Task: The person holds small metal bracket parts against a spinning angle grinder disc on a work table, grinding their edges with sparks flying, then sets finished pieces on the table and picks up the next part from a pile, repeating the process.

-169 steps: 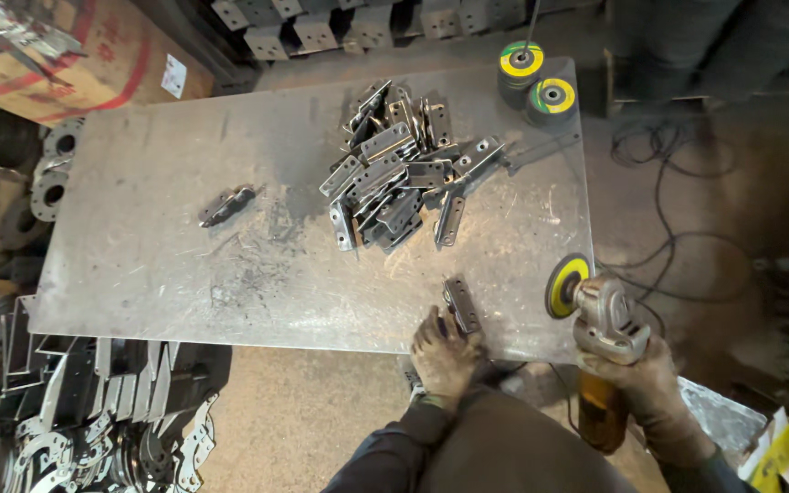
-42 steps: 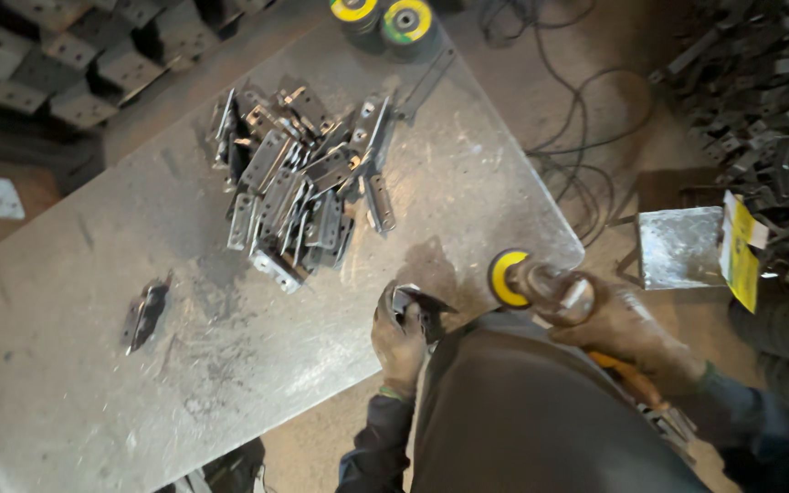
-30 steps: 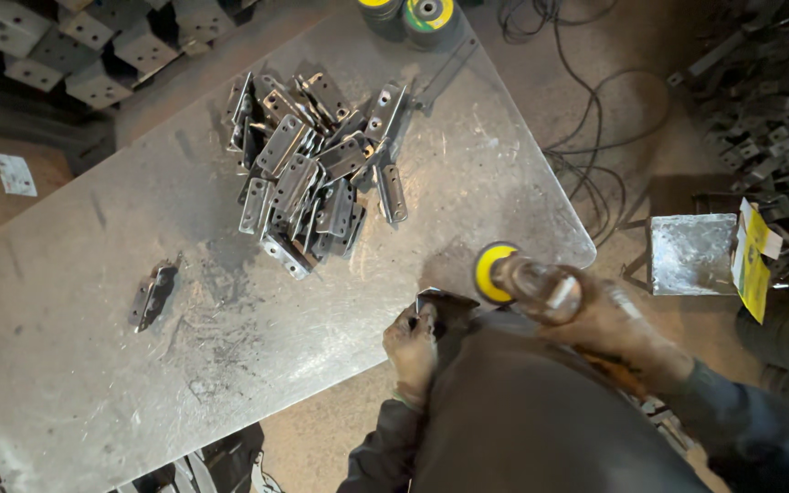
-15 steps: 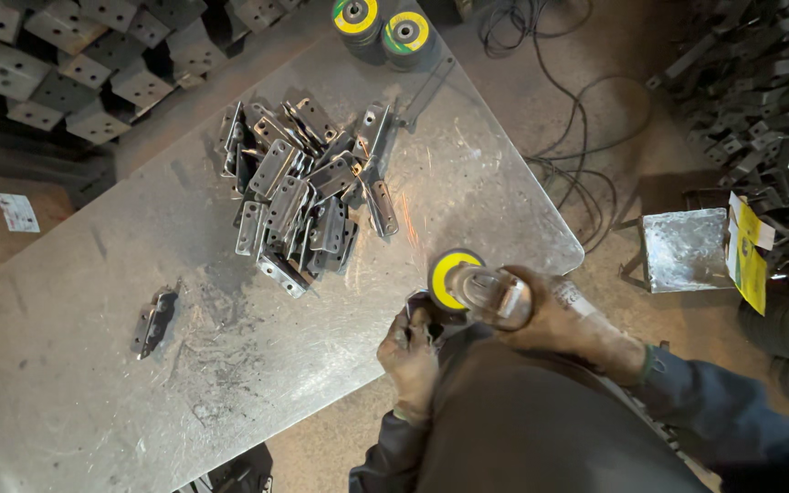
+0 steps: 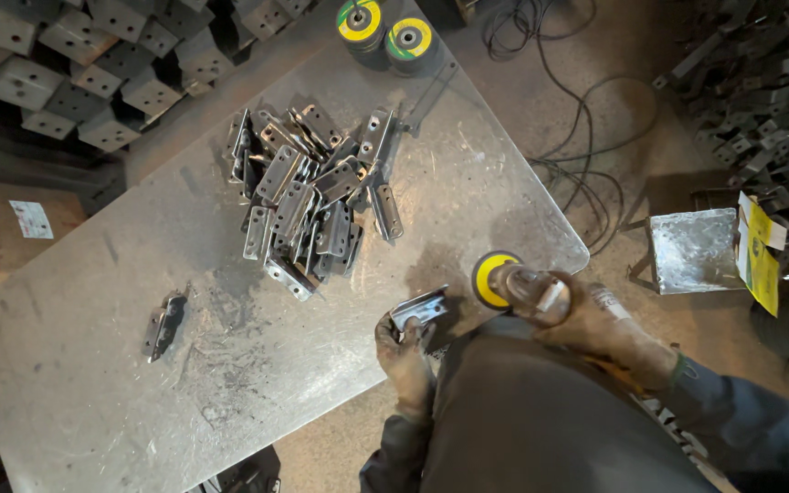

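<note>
My gloved left hand (image 5: 404, 351) grips a small metal bracket (image 5: 420, 309), tilted up at the near edge of the steel table (image 5: 93, 365). My gloved right hand (image 5: 609, 333) holds an angle grinder (image 5: 531, 290) whose yellow disc (image 5: 489, 277) sits just right of the bracket, close to it. A pile of several similar brackets (image 5: 308, 201) lies on the table beyond my hands. One single bracket (image 5: 164, 324) lies apart on the left.
Two spare yellow-and-green grinding discs (image 5: 385, 32) sit at the table's far corner. Cables (image 5: 577, 119) trail on the floor to the right, near a small metal stand (image 5: 691, 248). Stacked metal parts (image 5: 75, 64) fill the far left and parts are piled at the right.
The grinder has swung left toward the bracket, its disc now right beside it. My left hand has tilted the bracket up. The view has shifted a little.
</note>
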A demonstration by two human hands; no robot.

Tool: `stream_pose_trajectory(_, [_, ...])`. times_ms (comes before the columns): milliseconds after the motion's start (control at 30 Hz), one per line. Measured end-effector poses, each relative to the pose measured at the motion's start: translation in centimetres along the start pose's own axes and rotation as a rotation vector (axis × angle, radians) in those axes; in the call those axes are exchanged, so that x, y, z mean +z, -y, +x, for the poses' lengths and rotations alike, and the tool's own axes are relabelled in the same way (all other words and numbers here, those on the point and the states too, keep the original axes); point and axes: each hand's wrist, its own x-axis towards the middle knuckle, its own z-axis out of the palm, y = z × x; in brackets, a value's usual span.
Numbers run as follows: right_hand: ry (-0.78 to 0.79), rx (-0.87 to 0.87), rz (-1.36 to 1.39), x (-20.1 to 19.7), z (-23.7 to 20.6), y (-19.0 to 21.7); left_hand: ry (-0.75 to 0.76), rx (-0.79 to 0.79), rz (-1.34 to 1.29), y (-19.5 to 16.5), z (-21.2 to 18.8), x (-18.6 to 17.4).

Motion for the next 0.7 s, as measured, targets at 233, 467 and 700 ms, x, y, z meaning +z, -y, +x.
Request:
stream_pose_trajectory(233, [-0.082,-0.125,0.221,-0.1,0.4,-2.2,-0.04,0.48,1.262,-0.5,1.0,-3.1])
stream_pose_trajectory(467, [-0.002,-0.074,0.203,-1.2,-0.5,-1.2,0.328,0.69,1.632,-0.4,4.0,-3.1])
stream_pose_trajectory(700, [0.029,-0.189,0.299,-0.2,-2.1,1.5,0.385,0.707,1.302,-0.7,1.2,-0.6])
